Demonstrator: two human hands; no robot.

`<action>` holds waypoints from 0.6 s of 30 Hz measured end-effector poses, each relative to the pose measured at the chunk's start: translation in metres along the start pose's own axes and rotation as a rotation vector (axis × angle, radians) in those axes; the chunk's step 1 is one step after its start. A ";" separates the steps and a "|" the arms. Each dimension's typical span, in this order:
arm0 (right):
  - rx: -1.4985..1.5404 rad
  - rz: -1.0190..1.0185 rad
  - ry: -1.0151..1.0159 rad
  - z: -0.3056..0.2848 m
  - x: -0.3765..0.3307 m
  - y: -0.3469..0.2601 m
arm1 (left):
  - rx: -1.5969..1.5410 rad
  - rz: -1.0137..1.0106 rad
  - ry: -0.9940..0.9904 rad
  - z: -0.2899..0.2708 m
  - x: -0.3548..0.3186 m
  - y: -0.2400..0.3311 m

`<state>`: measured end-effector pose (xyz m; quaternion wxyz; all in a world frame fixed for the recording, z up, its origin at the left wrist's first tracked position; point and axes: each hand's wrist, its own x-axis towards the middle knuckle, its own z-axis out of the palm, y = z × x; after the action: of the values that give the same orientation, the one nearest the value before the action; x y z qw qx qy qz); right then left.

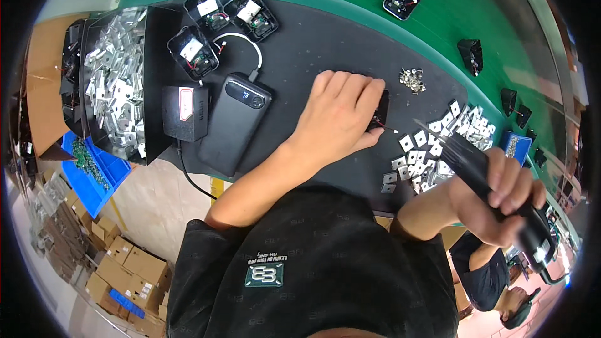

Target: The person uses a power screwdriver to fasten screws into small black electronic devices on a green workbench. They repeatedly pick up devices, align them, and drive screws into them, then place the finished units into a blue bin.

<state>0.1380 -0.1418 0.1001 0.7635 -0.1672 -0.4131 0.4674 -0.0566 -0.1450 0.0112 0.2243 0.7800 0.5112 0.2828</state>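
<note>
left hand (341, 109) clasping black housing (382, 107); right hand (504, 197) wrapped around black screwdriver (466, 161).

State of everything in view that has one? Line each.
Left hand, gripping black housing
Right hand, gripping electric screwdriver
Black housing, partly hidden, wire protruding
Electric screwdriver, tip clear of housing; running unclear
Power bank, display lit
White cable, plugged into power bank
Three upper-left housings, open
Black bin, filled with metal brackets
</note>
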 end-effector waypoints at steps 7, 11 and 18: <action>-0.034 0.030 0.071 -0.035 -0.010 -0.029 | 0.410 -0.244 0.206 -0.111 -0.004 -0.026; -0.031 0.101 0.084 -0.047 -0.021 -0.020 | 0.726 -0.401 0.355 -0.160 -0.018 -0.062; -0.079 0.141 0.036 -0.046 -0.017 -0.017 | 0.841 -0.297 0.199 -0.162 -0.024 -0.074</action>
<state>0.1803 -0.1590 0.0757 0.7288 -0.2344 -0.4045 0.5003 -0.2232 -0.1293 0.0786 -0.1240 0.6906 0.7069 0.0892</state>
